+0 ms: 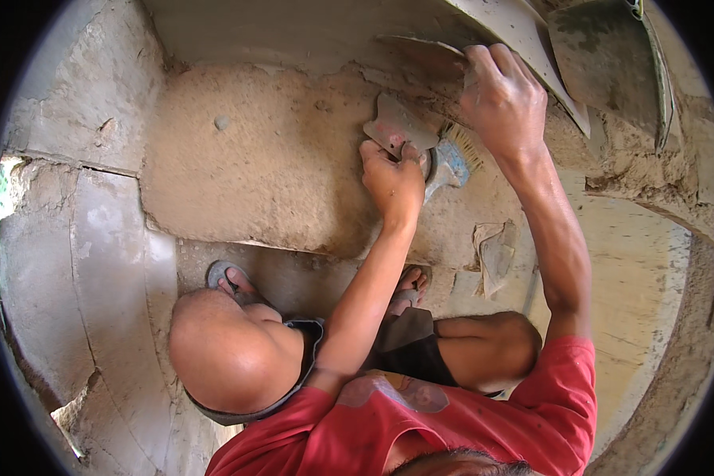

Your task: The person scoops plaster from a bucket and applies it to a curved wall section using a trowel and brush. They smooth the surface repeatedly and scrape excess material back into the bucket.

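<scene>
My left hand (394,184) is closed on a flat grey scraper plate (404,123), its edge uneven and smeared. Right beside those fingers is a paintbrush (449,163) with a blue-stained ferrule and pale bristles; whether the hand touches it I cannot tell. Farther up, my right hand (506,103) has its fingers bent around a thin, dark blade (424,44), seen nearly edge-on against the smooth grey plaster (293,32). Most of that tool's grip is hidden behind the fingers.
A rough, sandy ledge (238,159) lies below the plaster, with a small grey lump (221,123) on it. Bent metal sheets (611,63) hang at the upper right. Crumpled paper (496,258) lies near my right foot. A cracked grey wall (95,262) stands at left.
</scene>
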Tool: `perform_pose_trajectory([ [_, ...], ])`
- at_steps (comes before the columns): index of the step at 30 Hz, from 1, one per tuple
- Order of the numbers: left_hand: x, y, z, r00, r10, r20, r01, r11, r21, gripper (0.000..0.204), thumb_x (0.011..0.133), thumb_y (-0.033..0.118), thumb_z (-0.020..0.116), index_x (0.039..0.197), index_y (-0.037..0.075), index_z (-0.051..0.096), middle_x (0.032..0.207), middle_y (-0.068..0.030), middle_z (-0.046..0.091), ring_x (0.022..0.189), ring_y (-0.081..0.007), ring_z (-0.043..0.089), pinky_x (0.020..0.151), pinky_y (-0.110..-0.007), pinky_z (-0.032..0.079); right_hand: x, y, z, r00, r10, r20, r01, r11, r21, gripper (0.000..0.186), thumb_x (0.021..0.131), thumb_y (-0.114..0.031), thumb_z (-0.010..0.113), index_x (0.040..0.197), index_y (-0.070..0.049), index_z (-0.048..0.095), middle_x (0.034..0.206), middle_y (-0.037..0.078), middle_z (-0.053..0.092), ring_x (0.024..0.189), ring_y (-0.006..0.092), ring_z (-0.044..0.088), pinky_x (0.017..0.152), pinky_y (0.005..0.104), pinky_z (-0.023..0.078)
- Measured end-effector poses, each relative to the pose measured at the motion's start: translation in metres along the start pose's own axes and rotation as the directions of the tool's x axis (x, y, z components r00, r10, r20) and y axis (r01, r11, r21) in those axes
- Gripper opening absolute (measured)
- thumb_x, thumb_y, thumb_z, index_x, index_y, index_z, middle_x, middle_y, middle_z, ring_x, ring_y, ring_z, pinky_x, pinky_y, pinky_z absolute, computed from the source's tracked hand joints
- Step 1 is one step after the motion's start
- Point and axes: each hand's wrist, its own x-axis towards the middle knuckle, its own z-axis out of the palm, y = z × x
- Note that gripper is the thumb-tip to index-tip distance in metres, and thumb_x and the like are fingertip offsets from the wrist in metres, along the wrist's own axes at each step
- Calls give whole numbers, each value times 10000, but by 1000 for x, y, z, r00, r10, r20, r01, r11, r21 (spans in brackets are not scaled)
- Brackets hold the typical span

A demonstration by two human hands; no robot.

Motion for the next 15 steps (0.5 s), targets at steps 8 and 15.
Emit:
perform_pose_trajectory([
  [8,-7,11,-7,999,39,-14,-41,983,-181,247,951,-34,624,1195,-27,587,1056,-149,720,834,-212,712,727,-346,573,12,24,-36,916,306,259,-380,870,315,169,918,-115,818,973,19,732,849,160,748,705,282,699,711,418,565],
  [15,10,32,-26,991,-37,132,62,980,-188,271,887,-40,565,1141,4,650,1009,-50,676,767,-105,596,615,-291,512,-20,45,-43,812,563,152,-577,736,355,198,905,-161,884,1019,-20,804,844,98,772,764,147,686,753,298,543],
])
